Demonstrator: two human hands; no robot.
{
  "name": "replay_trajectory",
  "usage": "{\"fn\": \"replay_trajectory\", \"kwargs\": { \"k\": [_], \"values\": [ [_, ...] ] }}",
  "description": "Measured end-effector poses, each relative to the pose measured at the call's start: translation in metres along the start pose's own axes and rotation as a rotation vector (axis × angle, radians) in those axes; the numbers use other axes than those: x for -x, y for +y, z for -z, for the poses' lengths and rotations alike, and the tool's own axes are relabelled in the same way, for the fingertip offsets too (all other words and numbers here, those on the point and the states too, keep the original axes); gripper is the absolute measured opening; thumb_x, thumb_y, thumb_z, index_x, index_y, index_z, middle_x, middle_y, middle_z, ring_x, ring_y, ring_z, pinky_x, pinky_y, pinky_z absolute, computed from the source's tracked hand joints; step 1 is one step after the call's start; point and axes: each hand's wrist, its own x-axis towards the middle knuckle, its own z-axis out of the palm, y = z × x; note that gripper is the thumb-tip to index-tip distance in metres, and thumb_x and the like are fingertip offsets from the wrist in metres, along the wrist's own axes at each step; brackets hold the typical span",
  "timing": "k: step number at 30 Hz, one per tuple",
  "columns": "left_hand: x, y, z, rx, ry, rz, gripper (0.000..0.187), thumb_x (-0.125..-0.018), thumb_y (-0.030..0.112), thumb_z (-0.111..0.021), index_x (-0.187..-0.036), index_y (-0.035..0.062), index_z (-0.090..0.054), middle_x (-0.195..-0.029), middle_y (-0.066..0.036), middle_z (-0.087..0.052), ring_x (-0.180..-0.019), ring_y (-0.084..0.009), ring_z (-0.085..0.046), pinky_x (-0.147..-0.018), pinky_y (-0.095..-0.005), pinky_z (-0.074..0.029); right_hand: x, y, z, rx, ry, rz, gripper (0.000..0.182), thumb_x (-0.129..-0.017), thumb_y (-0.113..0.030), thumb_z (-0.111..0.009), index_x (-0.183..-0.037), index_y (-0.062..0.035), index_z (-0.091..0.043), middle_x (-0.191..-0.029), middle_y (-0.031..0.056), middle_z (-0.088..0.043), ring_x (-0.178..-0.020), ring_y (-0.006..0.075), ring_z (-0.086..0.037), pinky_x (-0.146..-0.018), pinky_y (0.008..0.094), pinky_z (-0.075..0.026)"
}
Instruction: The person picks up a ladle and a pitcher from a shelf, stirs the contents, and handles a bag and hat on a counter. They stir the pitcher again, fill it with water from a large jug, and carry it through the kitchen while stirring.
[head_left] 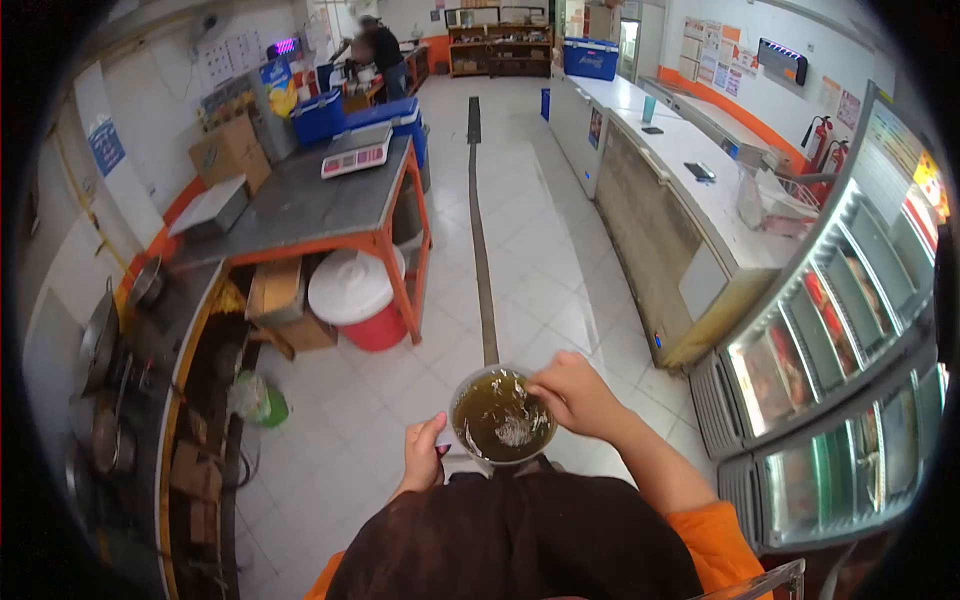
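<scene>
In front of my torso is a round bowl (480,415) with a pale rim, holding murky green-brown liquid with whitish shreds and foam on it. My left hand (424,450) grips the bowl's left side, thumb up near the rim and the other fingers partly hidden. Over the right edge of the bowl, my right hand (572,392) is closed in a pinch, fingertips at the liquid's edge. Whatever it pinches is too small or too hidden to make out.
On the left stands a dark worktable (300,200) with a scale (357,152); a red bucket (375,325) sits below. Pans (148,282) line the left counter. A chest freezer (650,215) and lit display fridge (830,320) flank the right. A person (385,55) stands far back.
</scene>
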Motion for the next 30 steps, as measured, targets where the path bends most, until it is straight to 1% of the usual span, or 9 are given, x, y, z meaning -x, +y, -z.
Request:
{"fn": "replay_trajectory", "kwargs": {
  "k": [5, 8, 12, 14, 20, 25, 27, 28, 30],
  "values": [
    [-0.153, -0.009, -0.035, -0.035, -0.114, 0.004, 0.031, -0.081, 0.025, -0.056, -0.053, 0.0126, -0.051, -0.053, 0.006, -0.046, -0.048, -0.0049, -0.038, -0.045, -0.0218, -0.027, -0.062, 0.114, -0.006, -0.162, -0.009, -0.046, 0.006, -0.076, -0.009, -0.059, -0.081, -0.0079, -0.060, -0.072, 0.0070, -0.056, -0.071, 0.0250, -0.049, -0.068, 0.0359, -0.038],
    [-0.239, -0.005, -0.064, -0.053, -0.083, -0.004, 0.030, -0.081, 0.025, -0.057, -0.054, 0.0127, -0.052, -0.054, 0.006, -0.046, -0.047, -0.0045, -0.038, -0.044, -0.0218, -0.027, -0.137, 0.184, -0.009, -0.145, -0.028, 0.175, 0.011, -0.076, -0.010, -0.062, -0.087, -0.0105, -0.064, -0.076, 0.0011, -0.061, -0.072, 0.0188, -0.052, -0.068, 0.0312, -0.036],
    [-0.342, 0.004, -0.106, 0.031, 0.043, -0.023, 0.031, -0.081, 0.025, -0.057, -0.053, 0.0123, -0.051, -0.052, 0.006, -0.046, -0.046, -0.0041, -0.038, -0.044, -0.0219, -0.027, -0.235, 0.271, 0.006, -0.095, -0.048, 0.238, 0.010, -0.077, -0.011, -0.061, -0.087, -0.0100, -0.063, -0.074, 0.0004, -0.060, -0.071, 0.0193, -0.051, -0.068, 0.0316, -0.036],
    [-0.398, 0.003, -0.116, 0.050, 0.042, -0.060, 0.028, -0.081, 0.025, -0.057, -0.057, 0.0100, -0.053, -0.052, 0.004, -0.047, -0.044, -0.0054, -0.038, -0.043, -0.0218, -0.026, -0.284, 0.325, 0.011, 0.091, -0.031, 0.227, 0.009, -0.078, -0.012, -0.060, -0.087, -0.0101, -0.062, -0.072, 0.0013, -0.058, -0.069, 0.0205, -0.050, -0.068, 0.0322, -0.036],
    [-0.567, 0.010, -0.151, 0.135, 0.104, -0.101, 0.022, -0.081, 0.023, -0.057, -0.065, 0.0076, -0.056, -0.055, 0.002, -0.050, -0.043, -0.0063, -0.038, -0.042, -0.0208, -0.027, -0.391, 0.501, 0.009, 0.003, -0.209, 0.154, 0.008, -0.080, -0.014, -0.057, -0.086, -0.0105, -0.061, -0.068, 0.0038, -0.057, -0.068, 0.0218, -0.051, -0.066, 0.0341, -0.038],
    [-0.709, 0.026, -0.187, 0.126, 0.155, -0.076, 0.029, -0.080, 0.022, -0.058, -0.055, 0.0080, -0.055, -0.052, 0.003, -0.048, -0.045, -0.0068, -0.039, -0.045, -0.0228, -0.026, -0.467, 0.609, 0.014, -0.094, -0.321, 0.081, 0.008, -0.081, -0.013, -0.058, -0.086, -0.0092, -0.061, -0.067, 0.0060, -0.057, -0.064, 0.0241, -0.052, -0.068, 0.0375, -0.040],
    [-0.768, 0.020, -0.198, 0.095, 0.076, -0.067, 0.021, -0.081, 0.021, -0.055, -0.070, 0.0044, -0.059, -0.058, 0.003, -0.052, -0.046, -0.0055, -0.041, -0.042, -0.0214, -0.027, -0.497, 0.642, 0.023, -0.270, -0.334, 0.030, 0.020, -0.076, -0.006, -0.058, -0.096, -0.0083, -0.059, -0.088, 0.0123, -0.062, -0.080, 0.0331, -0.056, -0.071, 0.0417, -0.043],
    [-0.797, 0.022, -0.205, 0.102, 0.069, -0.030, 0.020, -0.081, 0.021, -0.055, -0.070, 0.0046, -0.059, -0.058, 0.003, -0.051, -0.047, -0.0056, -0.041, -0.043, -0.0218, -0.028, -0.512, 0.661, 0.029, -0.266, -0.348, 0.031, 0.020, -0.076, -0.006, -0.058, -0.096, -0.0083, -0.059, -0.088, 0.0123, -0.062, -0.080, 0.0331, -0.056, -0.071, 0.0417, -0.043],
    [-0.853, 0.025, -0.225, 0.128, 0.077, -0.043, 0.019, -0.081, 0.021, -0.056, -0.070, 0.0050, -0.059, -0.058, 0.003, -0.051, -0.047, -0.0059, -0.042, -0.044, -0.0218, -0.029, -0.538, 0.701, 0.037, -0.291, -0.206, 0.127, 0.033, -0.073, -0.004, -0.062, -0.105, -0.0073, -0.057, -0.108, 0.0118, -0.059, -0.092, 0.0282, -0.055, -0.075, 0.0382, -0.044]
  ]
}}
